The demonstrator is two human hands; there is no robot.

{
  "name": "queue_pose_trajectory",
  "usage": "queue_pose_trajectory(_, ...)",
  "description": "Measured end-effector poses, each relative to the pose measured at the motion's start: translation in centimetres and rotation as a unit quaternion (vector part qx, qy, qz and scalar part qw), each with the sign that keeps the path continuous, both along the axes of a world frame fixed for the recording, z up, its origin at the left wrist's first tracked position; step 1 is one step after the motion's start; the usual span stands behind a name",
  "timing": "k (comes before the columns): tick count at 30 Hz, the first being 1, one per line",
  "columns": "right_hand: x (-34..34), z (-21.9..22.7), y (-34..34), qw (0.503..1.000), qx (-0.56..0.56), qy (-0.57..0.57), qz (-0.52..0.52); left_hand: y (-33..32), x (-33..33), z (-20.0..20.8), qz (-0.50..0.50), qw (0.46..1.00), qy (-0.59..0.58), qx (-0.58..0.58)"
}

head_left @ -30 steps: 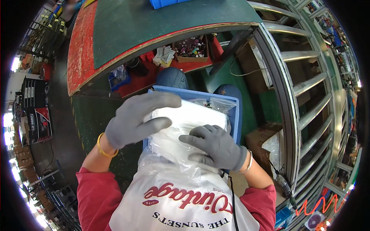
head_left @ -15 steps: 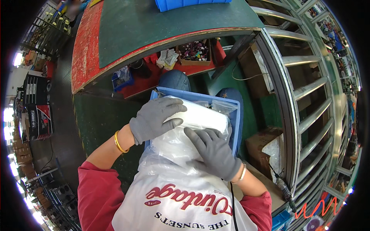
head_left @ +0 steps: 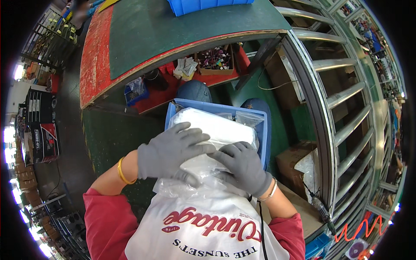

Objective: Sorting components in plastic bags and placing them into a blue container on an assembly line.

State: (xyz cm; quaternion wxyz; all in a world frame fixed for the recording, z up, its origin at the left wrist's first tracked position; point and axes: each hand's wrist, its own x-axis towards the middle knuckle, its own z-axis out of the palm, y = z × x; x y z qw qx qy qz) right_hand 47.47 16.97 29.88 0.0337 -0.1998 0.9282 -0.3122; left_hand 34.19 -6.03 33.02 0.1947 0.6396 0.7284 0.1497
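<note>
On my lap a blue plastic bin (head_left: 261,126) holds a white, flat-sided bundle (head_left: 212,123) inside a clear plastic bag (head_left: 173,187). The bag's loose end spills over the near rim toward my shirt. My left hand (head_left: 171,151), in a grey glove, lies over the left part of the bag with fingers stretched and thumb apart. My right hand (head_left: 245,168), gloved alike, rests on the bag's right side. Its fingers bend over the film, and a grey shape like its thumb shows through the plastic beneath. The two hands' fingertips nearly meet.
Ahead stands a workbench (head_left: 199,32) with a green top and another blue bin (head_left: 208,6). Its red shelf holds a carton of small parts (head_left: 215,60). A metal roller conveyor (head_left: 346,99) runs along the right. Cardboard boxes (head_left: 297,162) stand beneath it.
My left hand has slid down toward me, off the bundle's top edge, and its fingers have spread. My right hand has shifted slightly left. The bag's loose end has been drawn up a little.
</note>
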Motion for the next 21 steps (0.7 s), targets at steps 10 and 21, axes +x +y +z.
queue_pose_trajectory(10,3.5,1.1,1.1,0.996,0.075,0.029,-0.025,-3.0,4.0,1.4,0.004,0.987,0.121,-0.102)
queue_pose_trajectory(21,2.3,-2.9,-0.2,0.989,-0.037,0.087,-0.117,-8.2,0.0,2.3,0.137,0.980,0.111,-0.087)
